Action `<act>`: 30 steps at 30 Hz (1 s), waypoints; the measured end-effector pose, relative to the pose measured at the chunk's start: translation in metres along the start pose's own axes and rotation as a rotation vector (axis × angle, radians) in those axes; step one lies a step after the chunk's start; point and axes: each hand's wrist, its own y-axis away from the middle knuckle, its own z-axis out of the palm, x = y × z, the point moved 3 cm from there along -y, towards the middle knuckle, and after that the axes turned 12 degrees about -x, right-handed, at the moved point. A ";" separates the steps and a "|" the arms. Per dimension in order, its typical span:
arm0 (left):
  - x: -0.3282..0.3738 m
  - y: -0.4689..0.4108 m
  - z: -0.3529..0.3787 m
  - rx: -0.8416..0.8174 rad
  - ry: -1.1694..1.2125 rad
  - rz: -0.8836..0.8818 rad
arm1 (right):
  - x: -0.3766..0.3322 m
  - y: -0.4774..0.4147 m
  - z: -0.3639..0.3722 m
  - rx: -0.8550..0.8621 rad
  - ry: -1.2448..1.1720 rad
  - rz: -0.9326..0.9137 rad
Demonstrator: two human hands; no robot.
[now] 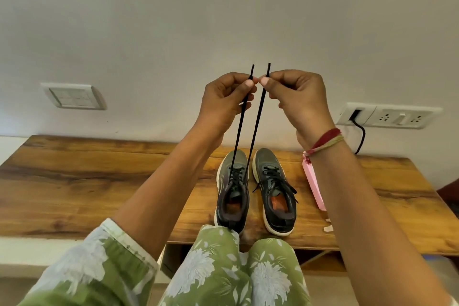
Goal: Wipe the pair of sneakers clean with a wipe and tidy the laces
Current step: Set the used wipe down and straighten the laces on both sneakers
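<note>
— Up at twelve o'clock, over the wooden table (99, 181): holding what?

— Pinching two black lace ends. Pinching the left lace end (241, 122) between thumb and forefinger of the left hand (227, 99). Pinching the right lace end (257, 119) the same way with the right hand (298, 97), and curling the remaining fingers in.

— Leading where?

— Running taut and nearly parallel down to the left sneaker (233, 196), sitting on the table at six o'clock from the hands and pointing its toe toward twelve.

— And beside it?

— Seeing the right sneaker (275, 196) just at three o'clock of it, with loose laces draped over its sides. Noticing a pink packet (313, 182) further toward three, also on the table.
</note>
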 end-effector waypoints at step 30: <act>0.010 -0.023 -0.001 -0.043 -0.068 0.034 | -0.010 -0.031 -0.001 -0.014 0.180 -0.052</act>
